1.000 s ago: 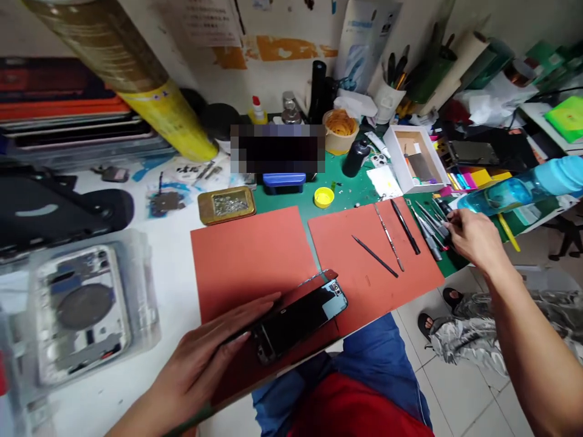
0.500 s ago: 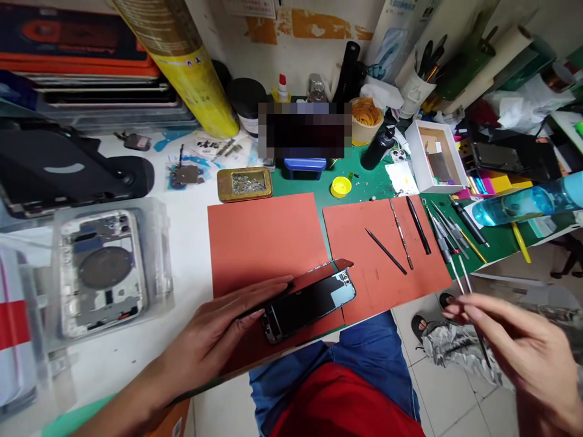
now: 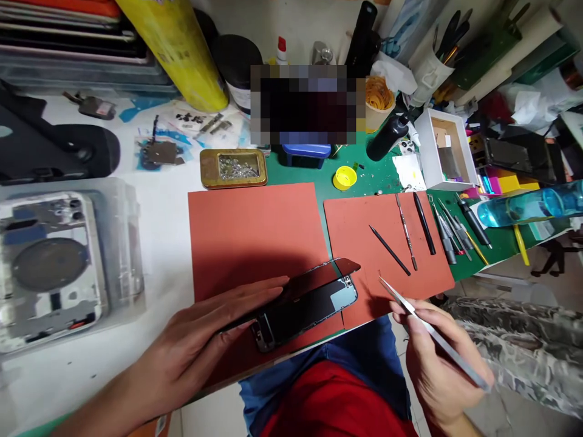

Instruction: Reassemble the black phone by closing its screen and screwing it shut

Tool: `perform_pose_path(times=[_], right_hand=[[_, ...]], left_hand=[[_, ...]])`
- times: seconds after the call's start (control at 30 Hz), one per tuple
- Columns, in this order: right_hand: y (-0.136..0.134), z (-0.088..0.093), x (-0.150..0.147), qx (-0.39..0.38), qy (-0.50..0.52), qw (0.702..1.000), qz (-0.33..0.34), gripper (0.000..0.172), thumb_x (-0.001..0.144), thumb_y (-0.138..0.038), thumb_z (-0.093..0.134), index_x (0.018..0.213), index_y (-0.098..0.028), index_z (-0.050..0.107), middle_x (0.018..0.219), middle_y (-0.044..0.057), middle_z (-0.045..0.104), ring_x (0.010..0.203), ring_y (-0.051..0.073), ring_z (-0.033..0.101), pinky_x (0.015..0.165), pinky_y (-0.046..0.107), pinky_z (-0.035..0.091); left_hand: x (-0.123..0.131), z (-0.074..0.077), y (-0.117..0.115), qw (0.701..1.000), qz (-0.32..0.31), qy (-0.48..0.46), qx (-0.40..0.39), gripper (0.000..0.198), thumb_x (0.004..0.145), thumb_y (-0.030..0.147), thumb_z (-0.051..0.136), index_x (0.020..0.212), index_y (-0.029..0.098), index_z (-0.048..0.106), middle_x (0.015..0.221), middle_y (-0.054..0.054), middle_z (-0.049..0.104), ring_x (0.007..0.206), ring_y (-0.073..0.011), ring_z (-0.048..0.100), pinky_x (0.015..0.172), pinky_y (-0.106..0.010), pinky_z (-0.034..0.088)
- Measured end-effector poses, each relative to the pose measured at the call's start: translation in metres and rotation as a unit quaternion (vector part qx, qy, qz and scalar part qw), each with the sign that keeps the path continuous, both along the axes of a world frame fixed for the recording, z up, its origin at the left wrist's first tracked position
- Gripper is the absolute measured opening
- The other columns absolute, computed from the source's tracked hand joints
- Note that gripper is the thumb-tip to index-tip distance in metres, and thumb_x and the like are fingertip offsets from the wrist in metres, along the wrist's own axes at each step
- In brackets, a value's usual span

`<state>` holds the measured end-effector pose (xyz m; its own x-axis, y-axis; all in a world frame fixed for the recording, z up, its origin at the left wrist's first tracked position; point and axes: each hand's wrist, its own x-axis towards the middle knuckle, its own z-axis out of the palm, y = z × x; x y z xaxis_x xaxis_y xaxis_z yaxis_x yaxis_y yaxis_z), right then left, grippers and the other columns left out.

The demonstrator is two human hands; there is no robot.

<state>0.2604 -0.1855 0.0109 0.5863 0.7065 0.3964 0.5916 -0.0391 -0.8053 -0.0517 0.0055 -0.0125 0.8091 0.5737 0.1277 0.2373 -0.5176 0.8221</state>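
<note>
In the head view a phone screen assembly (image 3: 305, 312) lies with its black inner side up at the front edge of a red mat (image 3: 255, 224). Along its far side a thin, dark, glossy panel (image 3: 314, 276) stands tilted. My left hand (image 3: 204, 334) has its fingers extended along this panel and the thumb below, pinching its left end. The panel's left part is hidden by the hand. Steel tweezers (image 3: 428, 328) are held in my right hand (image 3: 441, 364), their tips pointing up and left, just right of the screen assembly and apart from it.
A pointed black stick (image 3: 389, 250), a metal spudger (image 3: 406, 233) and a black pen-like tool (image 3: 424, 223) lie on the right mat (image 3: 350, 227). Screws fill a gold tin (image 3: 209, 170). A phone housing (image 3: 50, 255) sits at left. A person's camouflage-clad leg (image 3: 514, 346) is at right.
My right hand has swung left from the tools at the right edge, bringing the tweezers near the screen assembly. My left hand stays on the panel. The view has shifted somewhat.
</note>
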Motion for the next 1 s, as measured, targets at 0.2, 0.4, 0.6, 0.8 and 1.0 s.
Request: perform_pose_path(times=[0.2,0.4,0.6,0.8,1.0], right_hand=[[0.013,-0.003,-0.013,0.02,-0.156,0.987,0.042,0.037,0.093,0.005,0.081,0.123,-0.017,0.082,0.105,0.006,0.089,0.091,0.021,0.087,0.079,0.032,0.076],[0.014,-0.015,-0.015,0.012,-0.196,0.979,0.054,0.032,0.098,0.004,0.077,0.124,-0.014,0.081,0.111,0.009,0.089,0.095,0.02,0.088,0.084,0.029,0.076],[0.008,-0.034,-0.008,0.037,-0.263,0.961,0.079,0.042,0.094,0.007,0.079,0.132,-0.011,0.079,0.112,0.01,0.09,0.096,0.023,0.09,0.086,0.03,0.076],[0.01,-0.039,-0.006,0.035,-0.267,0.958,0.099,0.039,0.098,0.004,0.078,0.132,-0.013,0.077,0.112,0.011,0.09,0.095,0.024,0.091,0.085,0.031,0.076],[0.015,-0.036,-0.007,0.036,-0.269,0.957,0.105,0.027,0.101,0.0,0.077,0.124,-0.013,0.079,0.108,0.011,0.091,0.092,0.023,0.091,0.086,0.029,0.076]], left_hand=[[-0.002,0.003,0.001,1.0,-0.008,0.015,0.005,0.063,0.115,0.018,0.047,0.172,0.043,0.047,0.169,0.007,0.063,0.149,-0.0162,0.067,0.122,-0.032,0.058],[-0.001,0.002,0.002,1.0,-0.012,0.017,0.022,0.067,0.114,0.018,0.045,0.174,0.046,0.042,0.167,0.009,0.064,0.145,-0.0173,0.07,0.118,-0.033,0.062],[0.003,0.004,0.003,0.999,0.014,-0.003,0.04,0.068,0.109,0.017,0.049,0.17,0.047,0.05,0.158,0.011,0.071,0.134,-0.0179,0.078,0.109,-0.028,0.067],[0.007,0.006,0.004,0.998,0.022,-0.007,0.054,0.067,0.109,0.018,0.048,0.168,0.05,0.052,0.155,0.014,0.072,0.129,-0.0148,0.08,0.107,-0.025,0.066],[0.009,0.008,0.004,0.998,0.026,-0.015,0.052,0.07,0.107,0.015,0.048,0.168,0.049,0.053,0.155,0.015,0.072,0.129,-0.0137,0.08,0.108,-0.024,0.065]])
